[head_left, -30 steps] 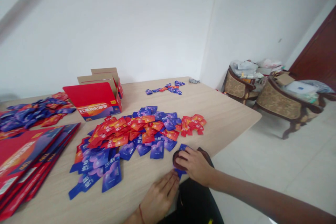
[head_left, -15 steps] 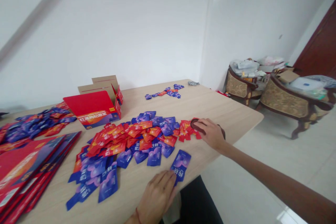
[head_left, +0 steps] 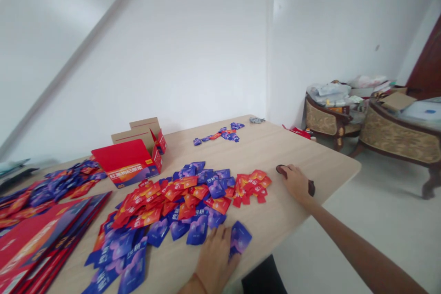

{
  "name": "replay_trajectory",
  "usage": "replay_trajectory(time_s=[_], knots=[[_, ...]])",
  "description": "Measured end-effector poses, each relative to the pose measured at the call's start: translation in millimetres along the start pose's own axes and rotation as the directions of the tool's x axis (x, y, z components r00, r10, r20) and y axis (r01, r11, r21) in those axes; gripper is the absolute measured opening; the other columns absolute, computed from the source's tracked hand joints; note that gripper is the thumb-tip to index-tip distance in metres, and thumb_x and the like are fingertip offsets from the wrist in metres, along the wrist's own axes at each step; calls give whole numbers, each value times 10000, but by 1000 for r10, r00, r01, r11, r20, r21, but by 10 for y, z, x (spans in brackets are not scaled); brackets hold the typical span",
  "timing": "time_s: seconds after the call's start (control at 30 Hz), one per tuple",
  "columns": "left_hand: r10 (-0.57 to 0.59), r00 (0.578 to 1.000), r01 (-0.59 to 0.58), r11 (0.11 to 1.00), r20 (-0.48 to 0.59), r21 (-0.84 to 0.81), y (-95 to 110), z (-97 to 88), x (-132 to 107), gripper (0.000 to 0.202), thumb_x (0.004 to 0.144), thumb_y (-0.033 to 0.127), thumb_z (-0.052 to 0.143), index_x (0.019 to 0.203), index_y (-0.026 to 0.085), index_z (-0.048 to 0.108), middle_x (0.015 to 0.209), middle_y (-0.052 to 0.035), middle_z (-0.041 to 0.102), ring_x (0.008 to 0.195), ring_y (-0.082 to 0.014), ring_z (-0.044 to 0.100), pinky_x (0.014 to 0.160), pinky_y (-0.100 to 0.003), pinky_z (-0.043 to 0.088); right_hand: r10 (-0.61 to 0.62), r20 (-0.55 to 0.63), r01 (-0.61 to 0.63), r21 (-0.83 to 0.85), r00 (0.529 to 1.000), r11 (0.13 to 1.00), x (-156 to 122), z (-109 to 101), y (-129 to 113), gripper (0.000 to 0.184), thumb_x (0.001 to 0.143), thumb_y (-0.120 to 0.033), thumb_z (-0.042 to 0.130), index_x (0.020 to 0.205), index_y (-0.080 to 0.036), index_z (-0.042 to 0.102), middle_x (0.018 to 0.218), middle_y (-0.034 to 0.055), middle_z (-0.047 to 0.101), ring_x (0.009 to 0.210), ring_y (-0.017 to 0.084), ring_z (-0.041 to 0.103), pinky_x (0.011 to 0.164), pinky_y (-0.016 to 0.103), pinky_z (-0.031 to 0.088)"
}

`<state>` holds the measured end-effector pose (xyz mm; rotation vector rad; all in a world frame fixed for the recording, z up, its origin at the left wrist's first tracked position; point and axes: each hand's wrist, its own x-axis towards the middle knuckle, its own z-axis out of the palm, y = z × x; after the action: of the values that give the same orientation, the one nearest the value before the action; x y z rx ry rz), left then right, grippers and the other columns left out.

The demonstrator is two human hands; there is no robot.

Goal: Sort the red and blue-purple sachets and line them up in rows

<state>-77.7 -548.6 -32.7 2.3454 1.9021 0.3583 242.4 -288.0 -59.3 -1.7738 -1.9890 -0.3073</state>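
Pale table point(head_left: 275, 149) under sachets point(head_left: 186, 198), white wall point(head_left: 206, 55) behind

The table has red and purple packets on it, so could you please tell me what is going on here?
A person's left hand rests on the table, next to a single purple packet. The right hand grips a dark brown object, mostly hidden, to the right of the packets. A mixed heap of packets lies farther left, with an open red box behind it.
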Motion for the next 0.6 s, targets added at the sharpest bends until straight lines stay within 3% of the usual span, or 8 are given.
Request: replay_trajectory(time_s=[0.23, 0.47, 0.6], knots=[[29, 996, -16, 985, 80, -170, -231, 166, 65, 613, 683, 68, 797, 1263, 231, 682, 1252, -81, 687, 1167, -280, 629, 1044, -401, 503, 7, -62, -5, 25, 998, 1000, -14, 81, 44, 311, 961, -204, 544, 1240, -219, 680, 1108, 99, 673, 987, 245, 574, 768, 332, 369], [129, 978, -111, 988, 166, -109, -118, -45, 92, 439, 808, 143, 692, 1233, 256, 682, 1197, -59, 692, 1121, -264, 620, 981, -354, 503, 7, -76, -4, 47, 997, 999, -15, 150, 67, 302, 955, -221, 562, 1235, -222, 676, 1109, 105, 671, 981, 252, 576, 752, 336, 367], [117, 970, -97, 990, 211, -103, -51, -137, 124, 352, 827, 175, 682, 1173, 237, 690, 1175, -52, 697, 1112, -259, 617, 988, -344, 496, 7, -91, -3, 46, 996, 999, -21, 160, 71, 295, 958, -209, 551, 1221, -219, 684, 1094, 105, 674, 969, 255, 581, 739, 342, 371]])
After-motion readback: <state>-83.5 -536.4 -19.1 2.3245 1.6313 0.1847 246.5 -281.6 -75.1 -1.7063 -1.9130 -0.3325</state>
